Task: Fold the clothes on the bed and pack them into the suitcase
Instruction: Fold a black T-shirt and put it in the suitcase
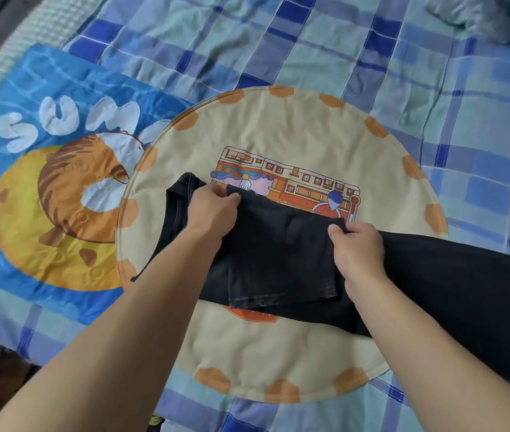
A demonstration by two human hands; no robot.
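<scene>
While both hands are busy on the black jeans [281, 254], the thing that matters for the next fold is how the jeans lie: their long axis runs sideways across the round cream mat [278, 120], with the waistband end off to the mat's left side and the long dark leg trailing past the mat's right edge and out of view. A shorter flap, which looks like a hem end, is already doubled over on top, sitting right around the middle of the mat.

The left hand [213, 210] has its fingers curled over the far left corner of that flap, pinching the cloth just under the printed building picture on the mat. The right hand [356, 251] pinches the flap's far right corner, a bit nearer to me than the left one. So both hands are clamped on denim, neither is free.

My guess is the step in hand is squaring up this fold, pulling the flap edge straight. The unfolded bulk lies to the right of the right hand, so that hand is the nearer one to bring it in over the mat's centre next.

Everything sits on the blue checked bed cover [372, 57]. A blue cat cushion [45, 151] lies left of the mat, partly under it. No suitcase in view, so packing is a way off.
</scene>
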